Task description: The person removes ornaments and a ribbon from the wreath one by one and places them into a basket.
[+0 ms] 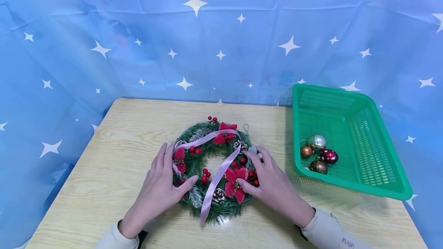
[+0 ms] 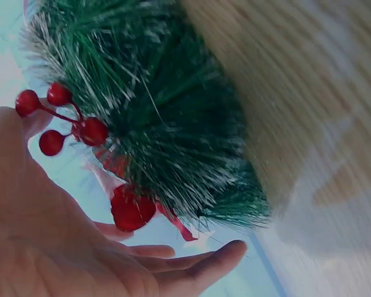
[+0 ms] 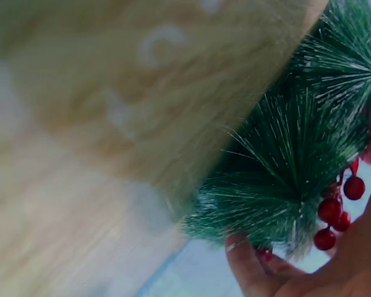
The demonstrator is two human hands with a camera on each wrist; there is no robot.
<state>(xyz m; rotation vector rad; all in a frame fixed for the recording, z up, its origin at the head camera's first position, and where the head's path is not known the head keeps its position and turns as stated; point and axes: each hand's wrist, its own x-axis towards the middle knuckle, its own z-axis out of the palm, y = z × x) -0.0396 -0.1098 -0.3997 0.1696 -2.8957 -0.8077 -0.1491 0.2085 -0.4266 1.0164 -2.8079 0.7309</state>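
Note:
A green Christmas wreath lies on the table, trimmed with red fabric flowers, red berries and pine cones. Across its top runs a loose pale pink ribbon, one end hanging over the front. My left hand is at the wreath's left side, thumb over the greenery, fingers stretched along the outer edge; the left wrist view shows them straight beside red berries. On the right side my right hand grips the wreath, thumb at a red flower; in the right wrist view a fingertip touches the greenery.
A green plastic basket stands on the right of the wooden table, holding several bauble ornaments in its left corner. A blue star-printed cloth hangs behind the table.

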